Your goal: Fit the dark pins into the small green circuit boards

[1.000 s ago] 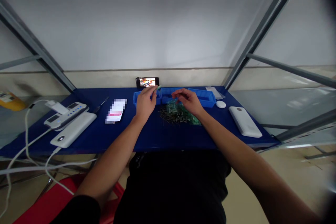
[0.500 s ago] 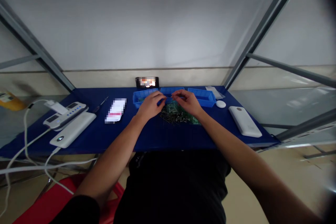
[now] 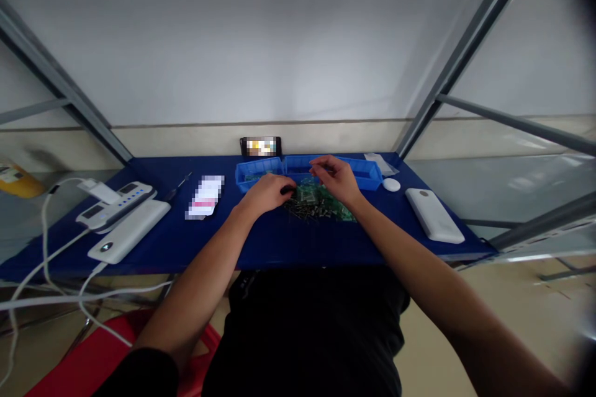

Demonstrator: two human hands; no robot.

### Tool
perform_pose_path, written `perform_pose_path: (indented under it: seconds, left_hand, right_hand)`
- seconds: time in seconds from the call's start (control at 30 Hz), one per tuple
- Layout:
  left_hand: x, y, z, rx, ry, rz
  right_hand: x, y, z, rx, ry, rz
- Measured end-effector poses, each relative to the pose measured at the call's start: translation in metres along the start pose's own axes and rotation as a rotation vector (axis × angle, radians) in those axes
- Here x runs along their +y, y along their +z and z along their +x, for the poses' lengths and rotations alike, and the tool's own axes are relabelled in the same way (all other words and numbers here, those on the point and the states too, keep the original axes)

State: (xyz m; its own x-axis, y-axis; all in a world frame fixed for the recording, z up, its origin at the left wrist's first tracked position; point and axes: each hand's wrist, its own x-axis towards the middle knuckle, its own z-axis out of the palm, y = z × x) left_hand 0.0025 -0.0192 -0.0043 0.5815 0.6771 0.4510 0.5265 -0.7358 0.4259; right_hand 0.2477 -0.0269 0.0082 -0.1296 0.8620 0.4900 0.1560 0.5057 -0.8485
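My left hand [image 3: 269, 191] is low at the left edge of a pile of small metal pins [image 3: 305, 209], its fingers curled and closed. What lies between those fingertips, if anything, is too small to make out. Above the pile's far side is my right hand [image 3: 338, 177], thumb and forefinger pinched together; a tiny thing may be in them, but I cannot name it. Small green clear pieces [image 3: 308, 191] lie mixed in with the pins. Behind the hands stand a left blue bin [image 3: 241, 175] with some pieces inside, a middle blue bin [image 3: 298, 161] and a right blue bin [image 3: 372, 177].
A phone [image 3: 205, 197] lies left on the blue table [image 3: 261, 248], near a screwdriver [image 3: 179, 186]. Another phone [image 3: 261, 146] leans at the wall. A white power bank [image 3: 130, 232] and power strip [image 3: 116, 205] with cables sit left; a white block [image 3: 434, 216] and round disc [image 3: 392, 185] are right.
My hands were close together over the bins with a thin piece between them. Now they are apart: the left has dropped to the pile, and the right has shifted slightly right.
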Motion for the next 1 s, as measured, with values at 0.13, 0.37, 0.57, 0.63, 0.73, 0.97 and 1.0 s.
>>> perform_pose_path:
  seconds: [0.13,0.37,0.57,0.63,0.73,0.97,1.0]
  left_hand:
    - [0.003,0.002,0.000,-0.011,-0.022,0.022]
    - [0.011,0.001,0.000,-0.020,-0.037,0.044]
    - [0.010,0.003,0.000,0.043,-0.003,0.010]
    - [0.010,0.003,0.000,0.044,-0.004,0.011]
    - [0.008,0.005,0.000,0.030,0.002,0.022]
    - [0.004,0.008,0.000,0.001,0.024,0.004]
    - [0.004,0.009,0.000,-0.004,0.020,-0.009]
  right_hand:
    - [0.003,0.000,0.001,-0.010,0.008,-0.011]
    - [0.005,0.000,0.001,-0.021,0.012,-0.014]
    - [0.005,0.000,0.001,-0.019,0.010,-0.006]
    - [0.005,0.000,0.001,-0.021,0.021,-0.011]
    - [0.005,0.000,0.002,-0.023,0.025,-0.024]
    - [0.001,0.001,0.001,-0.041,0.016,-0.007]
    - [0.000,0.001,0.001,-0.042,0.019,-0.008]
